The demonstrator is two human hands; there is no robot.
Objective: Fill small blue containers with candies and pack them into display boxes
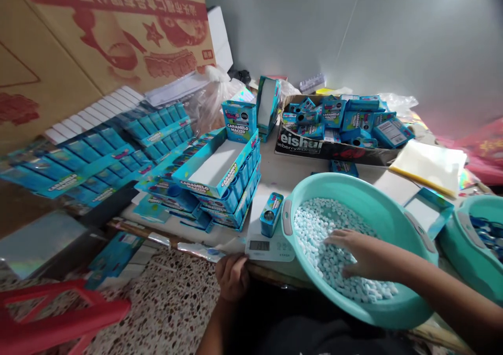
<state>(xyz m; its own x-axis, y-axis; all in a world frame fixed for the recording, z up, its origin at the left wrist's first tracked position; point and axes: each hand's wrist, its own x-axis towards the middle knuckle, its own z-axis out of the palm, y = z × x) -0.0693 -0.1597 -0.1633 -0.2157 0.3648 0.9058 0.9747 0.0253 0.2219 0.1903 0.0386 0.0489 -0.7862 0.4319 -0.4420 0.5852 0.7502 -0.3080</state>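
Note:
My right hand (353, 250) reaches into a turquoise basin (393, 208), its fingers spread and touching the small white and pale blue candies (314, 219) inside. By the table edge, my left hand (232, 276) is curled into a fist beside the near left corner of a white digital scale (283, 250). I see nothing held in that fist. On the scale stands a small blue candy box (272, 214) with a round opening on the side facing me. The scale's display is lit, but its digits are too blurred to read.
Stacked blue display trays (220, 187) stand left of the scale, and wrapped packs (90, 161) lie farther left. Behind is a carton (298, 144) full of small blue boxes. Another turquoise basin (471, 250) is at right. A red plastic stool (78, 313) stands on the floor.

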